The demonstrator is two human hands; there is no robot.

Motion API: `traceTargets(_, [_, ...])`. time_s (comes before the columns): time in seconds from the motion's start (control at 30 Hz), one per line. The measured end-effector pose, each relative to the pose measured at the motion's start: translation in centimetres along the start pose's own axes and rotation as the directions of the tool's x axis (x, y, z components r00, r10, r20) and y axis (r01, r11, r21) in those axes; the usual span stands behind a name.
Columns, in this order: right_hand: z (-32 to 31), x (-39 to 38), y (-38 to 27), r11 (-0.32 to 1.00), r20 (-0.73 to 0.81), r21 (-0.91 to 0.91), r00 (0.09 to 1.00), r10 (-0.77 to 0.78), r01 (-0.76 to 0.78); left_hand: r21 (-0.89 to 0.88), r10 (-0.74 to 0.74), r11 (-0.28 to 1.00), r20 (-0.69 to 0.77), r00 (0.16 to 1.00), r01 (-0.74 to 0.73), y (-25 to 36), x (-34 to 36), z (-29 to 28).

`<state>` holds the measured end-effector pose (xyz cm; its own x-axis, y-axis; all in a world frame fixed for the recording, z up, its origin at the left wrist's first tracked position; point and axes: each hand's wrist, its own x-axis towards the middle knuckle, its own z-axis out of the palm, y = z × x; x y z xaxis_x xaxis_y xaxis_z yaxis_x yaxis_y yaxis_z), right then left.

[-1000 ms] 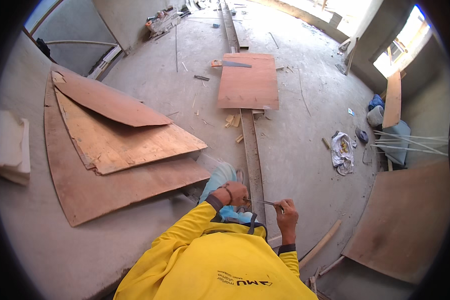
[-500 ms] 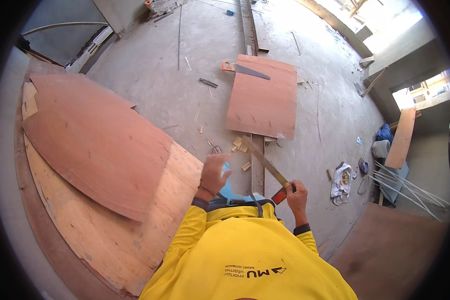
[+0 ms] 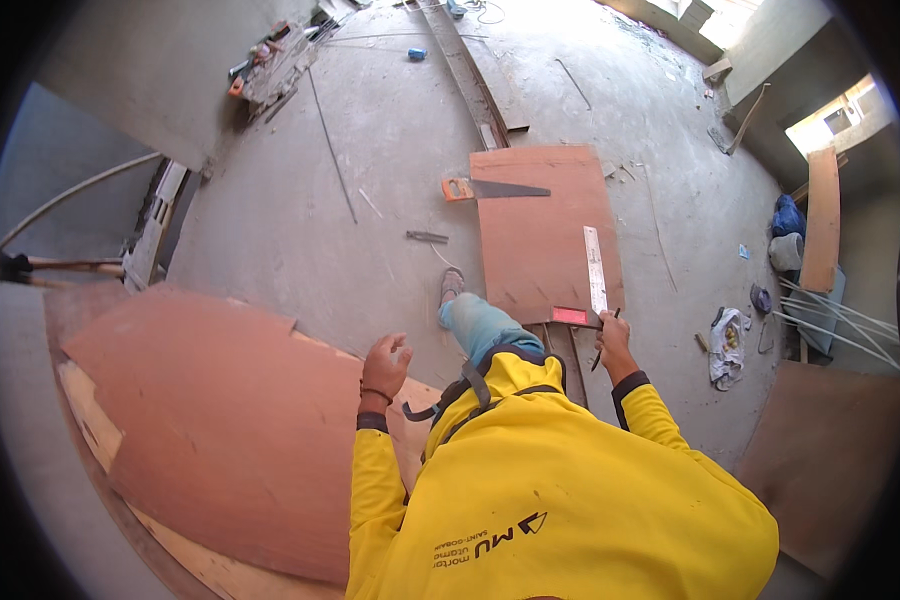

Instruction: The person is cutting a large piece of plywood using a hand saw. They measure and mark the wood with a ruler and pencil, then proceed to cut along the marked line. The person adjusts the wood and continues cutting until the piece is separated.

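Note:
My right hand [image 3: 613, 340] grips a try square [image 3: 593, 272] at its red stock. The square's steel blade lies along the right side of a small reddish plywood board [image 3: 535, 235] on the concrete floor. A dark pencil-like stick [image 3: 598, 360] pokes down from the same hand. My left hand [image 3: 386, 360] hovers empty with loosely curled fingers above the edge of a big plywood sheet [image 3: 200, 420]. A handsaw [image 3: 492, 188] with an orange handle rests on the far end of the small board. My jeans-clad leg [image 3: 478, 325] and sandalled foot [image 3: 452, 285] stretch out between the hands.
Stacked plywood sheets fill the left foreground. A long timber plank [image 3: 465, 60] runs away behind the board. Tools and scrap [image 3: 270, 65] lie by the far wall. At right are a crumpled cloth [image 3: 728, 335], white pipes [image 3: 840, 320], a leaning board [image 3: 820, 215] and another sheet [image 3: 820, 450].
The view has swung left and forward. My right hand now has the square's blade laid on the small board, and my left hand has lifted off my knee.

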<state>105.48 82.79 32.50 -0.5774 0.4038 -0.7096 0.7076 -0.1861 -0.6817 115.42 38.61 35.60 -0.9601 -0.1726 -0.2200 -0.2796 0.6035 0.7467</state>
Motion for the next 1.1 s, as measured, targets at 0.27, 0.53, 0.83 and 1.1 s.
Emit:
traceTargets(0.27, [15.3, 9.2, 0.0, 0.954, -0.154, 0.266, 0.97, 0.187, -0.141, 0.178, 0.057, 0.98, 0.188, 0.981, -0.091, 1.4, 22.1, -8.5])
traceTargets(0.53, [24.3, 9.5, -0.5, 0.914, -0.391, 0.383, 0.872, 0.294, -0.137, 0.286, 0.136, 0.862, 0.665, 0.734, -0.419, 4.4, 42.9, -7.0])
traceTargets(0.83, [36.2, 5.9, 0.2, 0.59, -0.48, 0.806, 0.533, 0.696, -0.045, 0.193, 0.052, 0.71, 0.945, 0.323, -0.677, 3.8, 68.1, 3.7])
traceTargets(1.1, [52.3, 11.7, 2.0, 0.31, -0.343, 0.939, 0.403, 0.849, 0.147, 0.226, -0.116, 0.565, 0.974, 0.195, -0.794, -5.2, 85.2, 18.9])
